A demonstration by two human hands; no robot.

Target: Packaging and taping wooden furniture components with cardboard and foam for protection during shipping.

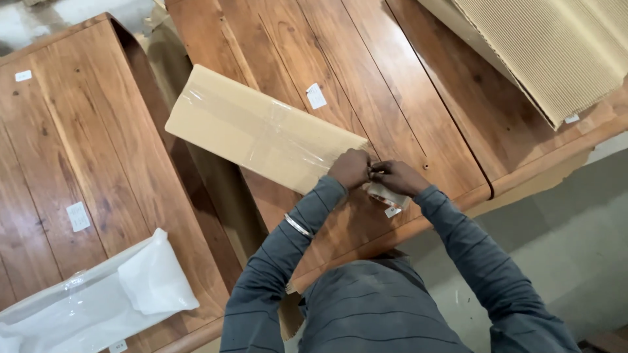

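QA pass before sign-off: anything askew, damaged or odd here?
Nothing damaged. The taped cardboard box lies diagonally across the wooden tabletop, both hands at its near end. Corrugated sheet overhangs the far edge.

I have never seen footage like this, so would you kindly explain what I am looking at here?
There is no machine here: a person wears a camera on the head, so the single picture looks down at their own two bare hands. The left hand and right hand meet at the near end of a long cardboard package wrapped in clear tape, which lies on a wooden tabletop. They pinch something small there; what it is, I cannot tell. A white plastic bag lies on a second tabletop, and corrugated cardboard lies at the upper right.
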